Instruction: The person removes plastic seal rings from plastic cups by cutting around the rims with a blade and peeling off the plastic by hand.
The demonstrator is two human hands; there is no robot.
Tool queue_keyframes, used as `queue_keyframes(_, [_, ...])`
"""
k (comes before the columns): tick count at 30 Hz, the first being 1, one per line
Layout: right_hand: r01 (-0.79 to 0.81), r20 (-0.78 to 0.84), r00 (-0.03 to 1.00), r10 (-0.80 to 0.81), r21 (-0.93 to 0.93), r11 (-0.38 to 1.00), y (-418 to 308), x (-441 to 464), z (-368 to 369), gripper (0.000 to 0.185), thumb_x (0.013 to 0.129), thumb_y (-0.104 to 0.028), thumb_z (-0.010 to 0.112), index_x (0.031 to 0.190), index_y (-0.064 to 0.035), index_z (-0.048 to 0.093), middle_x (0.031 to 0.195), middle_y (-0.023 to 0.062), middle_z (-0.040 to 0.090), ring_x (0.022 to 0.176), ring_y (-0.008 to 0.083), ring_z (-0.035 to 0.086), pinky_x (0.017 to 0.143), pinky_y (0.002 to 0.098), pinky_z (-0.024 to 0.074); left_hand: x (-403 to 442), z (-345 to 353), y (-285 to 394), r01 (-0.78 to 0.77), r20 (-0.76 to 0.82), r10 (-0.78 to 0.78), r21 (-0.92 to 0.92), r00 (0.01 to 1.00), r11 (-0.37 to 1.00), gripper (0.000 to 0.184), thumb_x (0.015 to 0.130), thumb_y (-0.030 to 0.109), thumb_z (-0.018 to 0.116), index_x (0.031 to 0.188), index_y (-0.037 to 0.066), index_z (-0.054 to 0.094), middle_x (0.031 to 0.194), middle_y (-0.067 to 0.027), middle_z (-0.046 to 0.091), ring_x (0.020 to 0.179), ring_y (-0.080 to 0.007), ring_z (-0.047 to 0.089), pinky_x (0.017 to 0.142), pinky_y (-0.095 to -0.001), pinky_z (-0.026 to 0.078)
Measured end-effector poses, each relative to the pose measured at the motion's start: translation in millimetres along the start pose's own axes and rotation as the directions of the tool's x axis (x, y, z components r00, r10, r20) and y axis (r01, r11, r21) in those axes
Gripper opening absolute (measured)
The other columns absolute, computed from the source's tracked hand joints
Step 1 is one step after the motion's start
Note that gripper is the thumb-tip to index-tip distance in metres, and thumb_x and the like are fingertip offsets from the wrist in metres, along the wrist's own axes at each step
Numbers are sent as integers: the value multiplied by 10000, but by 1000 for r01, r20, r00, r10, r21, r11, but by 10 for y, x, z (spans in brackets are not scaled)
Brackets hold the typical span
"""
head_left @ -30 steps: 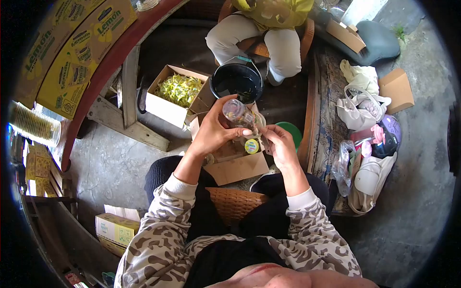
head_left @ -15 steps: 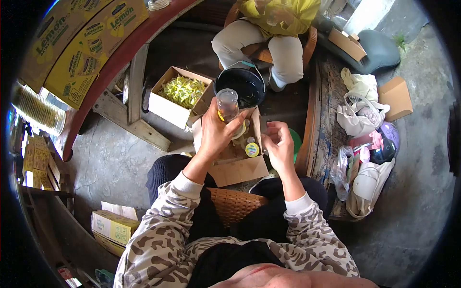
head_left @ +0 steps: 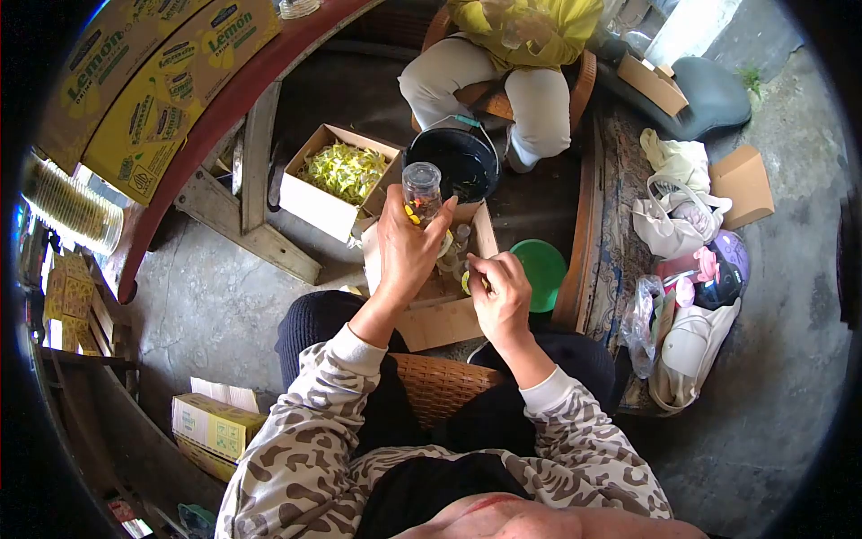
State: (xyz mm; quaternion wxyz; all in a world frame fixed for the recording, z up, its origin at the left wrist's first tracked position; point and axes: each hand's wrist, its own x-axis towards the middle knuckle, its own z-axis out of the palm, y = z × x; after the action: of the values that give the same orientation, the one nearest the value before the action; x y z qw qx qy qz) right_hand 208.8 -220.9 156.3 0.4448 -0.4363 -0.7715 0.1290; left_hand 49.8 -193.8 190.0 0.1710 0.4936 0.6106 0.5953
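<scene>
The left hand (head_left: 406, 244) is wrapped around a clear cup (head_left: 422, 180), above the frame's centre. Just right of centre, the right hand (head_left: 505, 296) curls near an open cardboard box (head_left: 438, 325); I can't tell whether it grips anything.

A: Forward of left hand (head_left: 406, 241)?
B: Bucket (head_left: 488, 166) stands in the way; white box (head_left: 314, 208) to its left.
A: Right hand (head_left: 505, 295), outward?
B: Basin (head_left: 543, 274) just beside, bench edge (head_left: 582, 242) past it. Passable: gap between hands, down into carton (head_left: 440, 325).
</scene>
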Motion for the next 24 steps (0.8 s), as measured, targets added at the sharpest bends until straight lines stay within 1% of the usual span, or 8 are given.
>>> queue_keyframes(3, [39, -6, 999, -40, -63, 997, -28, 7, 4, 253, 721, 49, 714, 949, -58, 690, 804, 72, 566, 780, 262, 601, 671, 386, 496, -14, -2, 10, 1, 5, -1, -16, 1000, 1000, 436, 829, 250, 794, 914, -8, 452, 799, -211, 598, 708, -361, 581, 670, -437, 471])
queue_keyframes(6, [84, -33, 996, -87, -95, 992, -57, 27, 6, 215, 718, 59, 737, 887, -61, 680, 758, 68, 542, 711, 253, 588, 625, 372, 480, -14, -2, 23, 31, 19, -31, -14, 999, 999, 429, 830, 238, 791, 921, -8, 451, 801, -211, 598, 709, -359, 581, 669, -435, 471])
queue_keyframes(9, [106, -23, 994, -109, -115, 988, -42, 6, 28, 214, 711, 58, 735, 882, -60, 685, 763, 66, 547, 712, 249, 586, 620, 376, 477, -21, 6, 1, -14, 7, 14, 18, 1000, 1000, 418, 838, 238, 777, 928, -5, 450, 796, -218, 600, 715, -378, 601, 663, -439, 475])
queue_keyframes(12, [105, -23, 994, -110, -156, 982, -7, -11, 66, 197, 713, 51, 732, 878, -50, 692, 758, 72, 547, 706, 253, 588, 618, 376, 479, -60, 12, 13, 41, 63, -44, 49, 997, 998, 398, 850, 238, 754, 932, -3, 448, 790, -225, 604, 721, -407, 617, 653, -447, 480])
queue_keyframes(14, [21, 15, 1000, -20, -88, 996, 5, -1, 61, 211, 733, 21, 732, 930, -47, 695, 769, 83, 541, 750, 277, 598, 641, 391, 483, -80, 32, -26, -38, 105, 30, 76, 994, 996, 383, 858, 237, 734, 933, -2, 445, 783, -231, 605, 723, -425, 623, 646, -454, 483])
queue_keyframes(15, [20, 16, 1000, -19, -89, 996, 22, -1, 63, 211, 733, 21, 732, 930, -47, 695, 769, 83, 541, 750, 277, 598, 641, 391, 483, -75, 29, -24, -37, 106, 29, 75, 994, 996, 383, 858, 237, 734, 933, -2, 445, 783, -231, 605, 723, -425, 623, 646, -454, 483])
queue_keyframes(17, [-69, 16, 997, 70, -38, 997, 66, 0, 67, 195, 743, 20, 725, 926, -43, 697, 770, 88, 545, 750, 281, 598, 638, 390, 482, -39, 15, -13, -32, 91, 25, 75, 995, 997, 381, 855, 231, 732, 933, -4, 444, 777, -232, 604, 721, -420, 622, 644, -451, 484])
queue_keyframes(24, [0, 26, 1000, -1, 3, 1000, -32, 20, -12, 223, 719, 27, 706, 924, -60, 698, 781, 71, 552, 749, 267, 598, 649, 390, 494, 29, -43, -34, -34, 82, 28, 76, 996, 997, 361, 845, 218, 733, 900, -4, 454, 779, -231, 614, 722, -419, 631, 647, -444, 492])
